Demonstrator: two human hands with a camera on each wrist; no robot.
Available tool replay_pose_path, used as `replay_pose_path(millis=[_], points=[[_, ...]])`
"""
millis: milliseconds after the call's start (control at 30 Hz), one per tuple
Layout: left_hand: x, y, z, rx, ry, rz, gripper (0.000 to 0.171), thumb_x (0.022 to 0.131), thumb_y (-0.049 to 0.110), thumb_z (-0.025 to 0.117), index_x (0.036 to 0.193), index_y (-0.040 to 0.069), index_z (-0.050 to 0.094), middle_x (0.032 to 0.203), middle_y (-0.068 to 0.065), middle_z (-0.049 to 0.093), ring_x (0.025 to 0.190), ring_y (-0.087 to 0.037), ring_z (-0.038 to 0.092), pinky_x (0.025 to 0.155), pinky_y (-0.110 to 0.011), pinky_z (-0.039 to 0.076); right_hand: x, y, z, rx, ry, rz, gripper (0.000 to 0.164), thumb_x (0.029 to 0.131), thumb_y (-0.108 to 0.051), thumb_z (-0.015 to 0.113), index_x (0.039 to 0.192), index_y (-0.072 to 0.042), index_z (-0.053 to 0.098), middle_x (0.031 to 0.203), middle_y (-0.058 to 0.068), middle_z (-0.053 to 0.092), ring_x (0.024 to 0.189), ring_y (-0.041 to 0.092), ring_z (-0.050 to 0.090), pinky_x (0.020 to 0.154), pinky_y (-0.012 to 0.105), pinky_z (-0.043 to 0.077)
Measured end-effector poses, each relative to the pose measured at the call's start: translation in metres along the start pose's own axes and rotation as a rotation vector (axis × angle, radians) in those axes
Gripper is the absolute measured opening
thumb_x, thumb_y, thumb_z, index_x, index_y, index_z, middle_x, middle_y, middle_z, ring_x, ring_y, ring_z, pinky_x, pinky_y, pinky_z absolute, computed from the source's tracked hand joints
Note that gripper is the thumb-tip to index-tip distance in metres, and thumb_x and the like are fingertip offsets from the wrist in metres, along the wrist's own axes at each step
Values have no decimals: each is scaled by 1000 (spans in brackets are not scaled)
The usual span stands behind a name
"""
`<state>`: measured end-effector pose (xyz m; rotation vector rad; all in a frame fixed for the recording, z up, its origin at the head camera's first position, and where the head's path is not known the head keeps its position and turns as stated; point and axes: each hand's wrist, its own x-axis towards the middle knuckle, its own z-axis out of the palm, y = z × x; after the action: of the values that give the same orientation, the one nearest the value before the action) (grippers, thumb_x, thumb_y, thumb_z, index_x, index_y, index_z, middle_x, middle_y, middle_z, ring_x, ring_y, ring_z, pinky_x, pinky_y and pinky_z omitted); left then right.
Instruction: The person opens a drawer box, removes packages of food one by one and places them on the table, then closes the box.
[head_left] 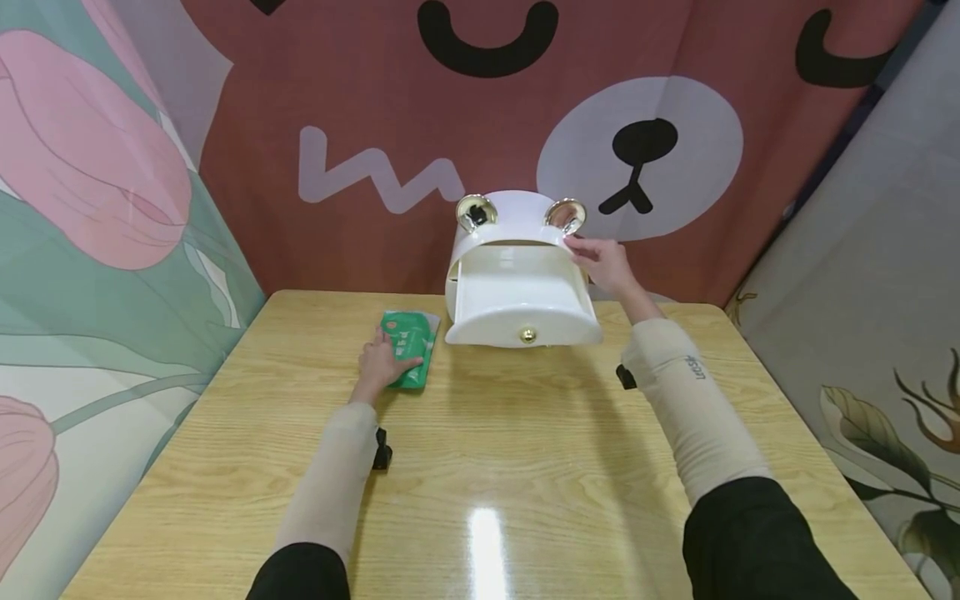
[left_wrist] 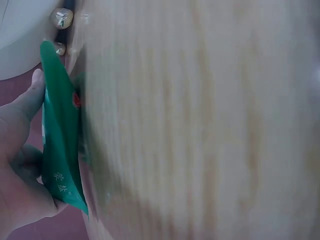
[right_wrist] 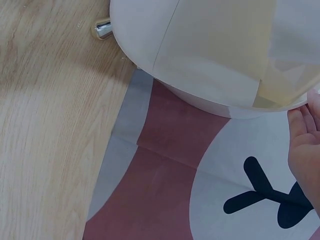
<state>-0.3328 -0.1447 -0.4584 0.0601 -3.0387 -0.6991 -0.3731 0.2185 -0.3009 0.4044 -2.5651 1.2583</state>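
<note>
A white box with two gold-rimmed round eyes on top stands at the table's back, its front drawer pulled out. The drawer front carries a gold knob. My right hand pinches the box's right upper rim, below one eye; in the right wrist view, the right fingers lie against the rim's outside. Left of the box, my left hand holds a flat green packet with pale print. In the left wrist view the same packet sits between thumb and fingers, close over the tabletop.
A pale wooden table extends toward me. Behind it hangs a red-brown curtain with a cartoon bear face. Patterned cloths flank both sides. Black straps sit at my wrists.
</note>
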Motion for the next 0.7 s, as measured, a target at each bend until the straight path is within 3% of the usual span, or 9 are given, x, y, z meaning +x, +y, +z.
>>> replay_pose_path(millis=[433, 700], points=[[6, -1, 2, -21, -66, 17, 93, 80, 50, 59, 134, -15, 19, 142, -28, 12, 116, -46, 30, 91, -53, 30, 1, 2, 1, -3, 10, -13, 32, 86, -2, 57, 117, -2, 57, 121, 13, 54, 103, 27, 55, 78, 30, 47], [13, -1, 6, -15, -69, 10, 92, 81, 51, 56, 134, -14, 20, 142, -29, 14, 118, -45, 29, 91, -55, 30, 0, 2, 2, -2, 6, 3, 32, 86, -3, 57, 118, -2, 56, 121, 13, 54, 104, 27, 54, 80, 33, 47]])
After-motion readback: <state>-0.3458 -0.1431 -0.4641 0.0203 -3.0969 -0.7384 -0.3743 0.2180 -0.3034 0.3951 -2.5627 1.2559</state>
